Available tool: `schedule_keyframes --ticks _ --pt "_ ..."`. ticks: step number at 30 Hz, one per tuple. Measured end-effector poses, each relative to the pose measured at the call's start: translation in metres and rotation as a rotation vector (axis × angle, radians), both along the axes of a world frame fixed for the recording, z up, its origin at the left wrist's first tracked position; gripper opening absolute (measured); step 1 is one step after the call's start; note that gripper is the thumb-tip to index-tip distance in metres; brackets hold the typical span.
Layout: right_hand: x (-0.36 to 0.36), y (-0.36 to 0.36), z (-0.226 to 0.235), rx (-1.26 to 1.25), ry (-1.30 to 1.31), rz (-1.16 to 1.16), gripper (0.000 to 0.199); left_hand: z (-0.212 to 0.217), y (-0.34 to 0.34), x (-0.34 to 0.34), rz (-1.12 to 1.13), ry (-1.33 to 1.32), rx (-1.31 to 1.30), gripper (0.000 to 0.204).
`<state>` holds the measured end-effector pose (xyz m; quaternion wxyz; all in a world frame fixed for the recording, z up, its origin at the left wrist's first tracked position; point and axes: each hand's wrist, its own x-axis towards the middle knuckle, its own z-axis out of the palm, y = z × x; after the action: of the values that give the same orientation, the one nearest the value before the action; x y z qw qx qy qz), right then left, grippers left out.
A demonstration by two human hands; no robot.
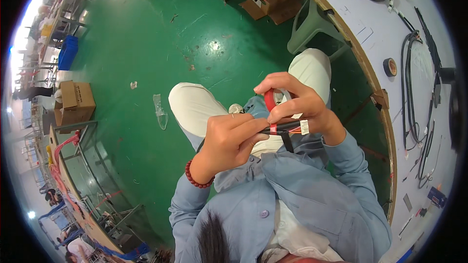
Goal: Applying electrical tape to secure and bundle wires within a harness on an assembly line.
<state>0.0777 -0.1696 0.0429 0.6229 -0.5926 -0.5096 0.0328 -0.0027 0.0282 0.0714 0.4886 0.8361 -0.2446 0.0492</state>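
Above my lap, my left hand [231, 139] pinches a black-sleeved wire harness [285, 127] between thumb and fingers. Orange and red wires come out of its right end into a white connector [304, 127]. A band of red tape [273, 129] lies around the sleeve just right of my left fingertips. My right hand [304, 104] grips a roll of red tape [270, 100] over the harness, its thumb close to the band. A black strip [287, 142] hangs below the harness. The rest of the harness is hidden behind my left hand.
To my right runs a white worktable [370, 29] with a wooden edge, bearing black cables [412, 87] and a dark tape roll [390, 67]. A green stool [314, 29] stands partly under it. Cardboard boxes [78, 102] and a blue bin [68, 52] are at the left.
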Motion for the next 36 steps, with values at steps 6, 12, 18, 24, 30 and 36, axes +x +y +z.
schedule_keyframes --ticks 6,12,18,24,30,36 --pt "-0.030 0.014 -0.009 0.008 0.307 -0.213 0.021 -0.005 -0.005 -0.004 0.191 -0.160 0.048 0.021" --pt "-0.061 0.020 -0.032 0.114 0.722 -0.509 0.026 -0.031 -0.037 0.006 0.375 -0.282 0.071 0.014" --pt "-0.094 0.023 -0.025 0.058 1.174 -0.143 0.017 -0.102 0.026 0.030 0.817 -0.144 0.147 0.013" --pt "0.000 -0.084 0.096 -0.120 -0.090 -0.866 0.010 -0.045 0.006 0.034 0.570 0.286 -0.467 0.023" --pt "0.086 -0.130 0.058 -1.085 -0.207 -1.590 0.016 -0.011 0.005 0.027 0.229 0.491 -0.649 0.022" --pt "0.070 -0.129 0.062 -1.116 -0.159 -1.496 0.025 -0.007 -0.008 0.024 0.164 0.362 -0.575 0.019"
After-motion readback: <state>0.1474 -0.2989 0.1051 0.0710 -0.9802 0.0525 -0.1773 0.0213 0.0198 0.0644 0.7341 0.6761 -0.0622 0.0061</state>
